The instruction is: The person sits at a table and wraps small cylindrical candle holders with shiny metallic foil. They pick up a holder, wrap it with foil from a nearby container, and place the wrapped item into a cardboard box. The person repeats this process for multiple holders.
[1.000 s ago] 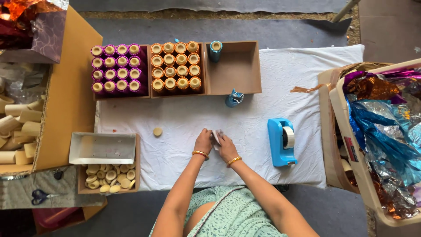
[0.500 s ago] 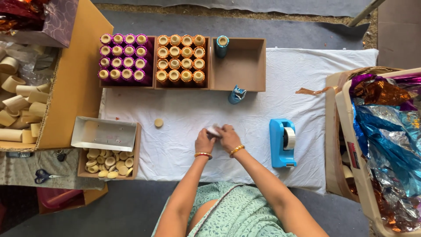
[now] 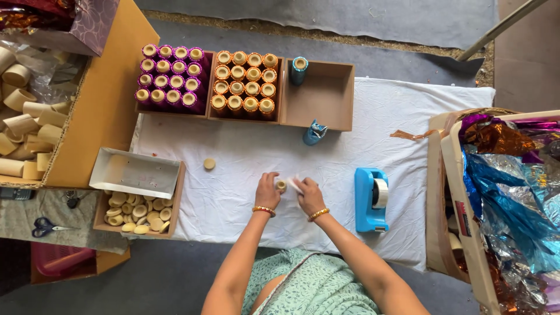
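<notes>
My left hand [image 3: 268, 190] and my right hand [image 3: 308, 196] meet over the white cloth [image 3: 245, 157], each with a gold bangle at the wrist. Between their fingertips sits a small cardboard tube [image 3: 282, 185], seen end-on, with a bit of pale wrap beside it under my right fingers. A loose round disc [image 3: 209, 164] lies on the cloth to the left. A blue-wrapped tube [image 3: 314, 133] lies further up the cloth.
Three brown trays stand at the far edge: purple tubes [image 3: 170, 78], orange tubes [image 3: 245, 81], and one blue tube [image 3: 299, 70] in a mostly bare tray. A blue tape dispenser [image 3: 371, 200] sits right. Box of discs [image 3: 137, 210] left, scissors [image 3: 44, 226], foil sheets [image 3: 513, 192] right.
The view has shifted slightly. My hands have stayed together at the cloth's near side, working the small tube between the fingers.
</notes>
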